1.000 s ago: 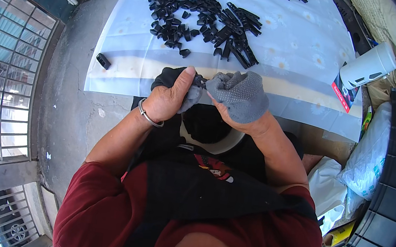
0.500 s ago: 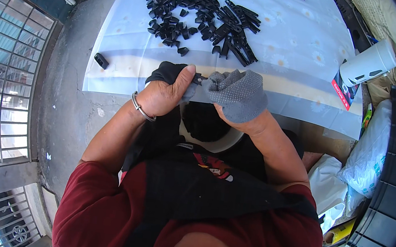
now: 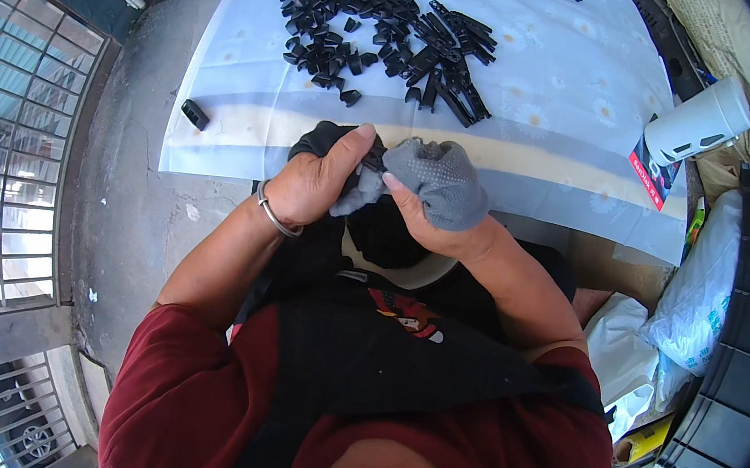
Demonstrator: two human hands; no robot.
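Note:
My left hand (image 3: 322,170), bare at the thumb and gloved in black and grey over the fingers, pinches a small black plastic part (image 3: 374,156). The thumb presses along the part's upper side. From the right, my right hand (image 3: 438,186), in a grey dotted glove with a bare thumb, closes on the other end of that part. Both hands meet at the table's near edge, and the fingers hide most of the piece. Beyond them a heap of small black plastic pieces (image 3: 328,53) lies beside a pile of longer black strips (image 3: 455,60).
A patterned white cloth covers the table (image 3: 545,162). A small black object (image 3: 194,115) lies at its left edge. At right, a white cylinder (image 3: 701,121) rests by a red-and-black card (image 3: 650,176). Below my hands sits a round container (image 3: 403,271) with dark contents. Plastic bags (image 3: 696,276) crowd the right side.
My right hand has come in closer to the left, its thumb now up against the part. Both hands have shifted slightly, and the part's end is less exposed.

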